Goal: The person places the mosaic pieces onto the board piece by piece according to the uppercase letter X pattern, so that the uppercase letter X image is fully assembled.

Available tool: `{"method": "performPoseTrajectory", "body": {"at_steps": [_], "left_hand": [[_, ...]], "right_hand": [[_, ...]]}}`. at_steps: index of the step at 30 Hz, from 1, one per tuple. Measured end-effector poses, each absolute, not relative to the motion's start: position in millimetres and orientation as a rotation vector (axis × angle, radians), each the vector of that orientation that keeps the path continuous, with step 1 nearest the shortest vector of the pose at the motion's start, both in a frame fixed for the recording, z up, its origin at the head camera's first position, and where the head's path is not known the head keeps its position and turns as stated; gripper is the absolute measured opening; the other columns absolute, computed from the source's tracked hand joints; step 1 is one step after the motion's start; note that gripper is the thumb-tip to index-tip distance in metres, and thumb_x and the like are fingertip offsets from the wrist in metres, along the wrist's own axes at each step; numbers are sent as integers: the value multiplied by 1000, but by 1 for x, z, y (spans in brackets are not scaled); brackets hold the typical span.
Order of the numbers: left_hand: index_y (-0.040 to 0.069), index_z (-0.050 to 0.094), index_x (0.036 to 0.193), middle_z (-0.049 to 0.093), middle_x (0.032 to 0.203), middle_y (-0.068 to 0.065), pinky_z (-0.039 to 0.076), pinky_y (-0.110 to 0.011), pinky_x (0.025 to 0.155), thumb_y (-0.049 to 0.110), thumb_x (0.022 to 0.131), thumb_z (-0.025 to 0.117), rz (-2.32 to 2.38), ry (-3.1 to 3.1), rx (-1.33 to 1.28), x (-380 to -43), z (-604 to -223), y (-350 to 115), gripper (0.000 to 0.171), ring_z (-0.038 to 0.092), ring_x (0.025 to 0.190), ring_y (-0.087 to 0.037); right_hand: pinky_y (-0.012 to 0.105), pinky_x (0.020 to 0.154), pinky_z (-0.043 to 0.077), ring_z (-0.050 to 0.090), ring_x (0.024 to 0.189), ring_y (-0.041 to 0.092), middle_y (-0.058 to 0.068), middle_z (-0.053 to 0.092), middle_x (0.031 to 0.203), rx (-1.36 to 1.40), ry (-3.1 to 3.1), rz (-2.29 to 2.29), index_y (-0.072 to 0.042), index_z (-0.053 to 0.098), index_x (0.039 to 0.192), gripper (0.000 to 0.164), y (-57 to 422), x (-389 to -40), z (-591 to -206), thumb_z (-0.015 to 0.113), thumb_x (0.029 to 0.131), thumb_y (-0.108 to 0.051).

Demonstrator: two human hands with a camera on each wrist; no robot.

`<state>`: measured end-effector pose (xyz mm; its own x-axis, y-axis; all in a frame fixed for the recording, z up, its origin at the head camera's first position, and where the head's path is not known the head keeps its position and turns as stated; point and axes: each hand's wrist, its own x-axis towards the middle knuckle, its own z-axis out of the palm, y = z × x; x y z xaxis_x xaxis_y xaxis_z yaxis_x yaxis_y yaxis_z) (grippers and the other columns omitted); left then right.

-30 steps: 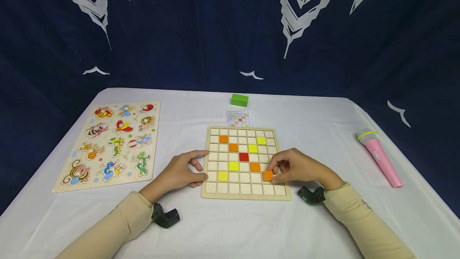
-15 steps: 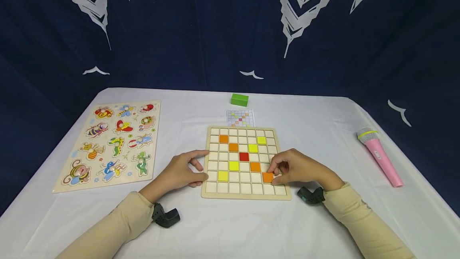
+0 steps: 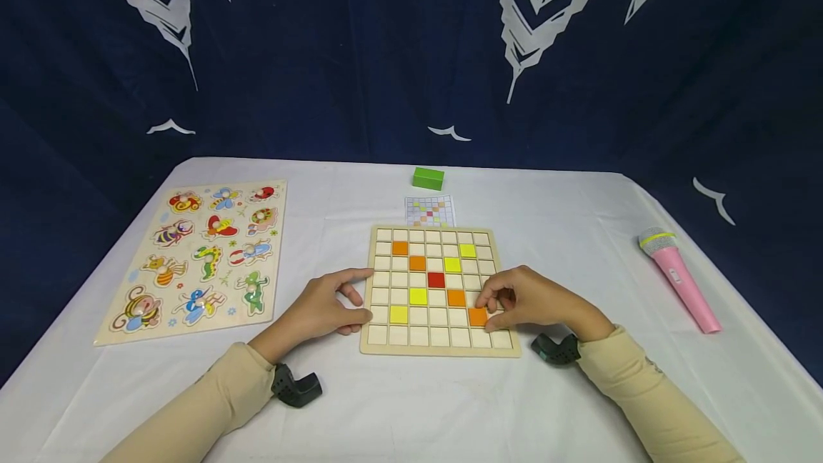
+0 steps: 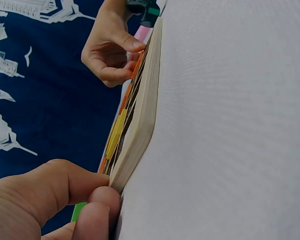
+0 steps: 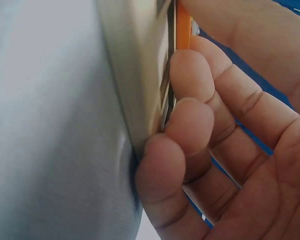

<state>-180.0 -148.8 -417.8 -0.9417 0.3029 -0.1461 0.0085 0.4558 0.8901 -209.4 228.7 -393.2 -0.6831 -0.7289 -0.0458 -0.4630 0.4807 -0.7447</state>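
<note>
A square wooden grid board (image 3: 440,350) lies on the table in the head view, bearing orange, yellow and red tiles in a crossing diagonal pattern. At its lower right, my right hand (image 3: 536,299) pinches an orange tile (image 3: 477,317) between thumb and index finger. The tile sits flush in its cell, and its right edge is hidden by the thumb. On the opposite side, my left hand (image 3: 328,304) touches the board's left edge with index finger and thumb spread apart. A red tile (image 3: 436,280) marks the middle of the pattern.
Behind the board lies a small pattern card (image 3: 429,210), with a green block (image 3: 428,178) beyond it. To the left is a bug puzzle board (image 3: 221,309); a pink microphone (image 3: 684,288) lies to the right. A dark patterned curtain (image 3: 386,56) hangs behind the table.
The orange tile, raised and slightly tilted a second ago, has gone down flat into its cell under the right fingers. The left hand has stayed at the board's edge.
</note>
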Motion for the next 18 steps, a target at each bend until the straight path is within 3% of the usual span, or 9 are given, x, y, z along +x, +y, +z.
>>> {"method": "performPoseTrajectory", "body": {"at_steps": [13,18], "left_hand": [[3,60,152,65,98,-9,64,-30,58,-1,85,84,1483,2428,250,-178,-424,-148,71,72,61,-13],[0,57,152,66,99,-7,64,-29,61,2,90,80,1460,2409,293,-174,-424,-151,66,72,64,-14]], "right_hand": [[20,60,42,50,69,7,-7,66,83,-842,2600,-1086,-3,80,107,11,230,-207,-391,81,97,-8],[22,59,45,53,69,9,-5,67,82,-710,2825,-1122,-3,81,107,9,234,-202,-392,78,98,-5]]}}
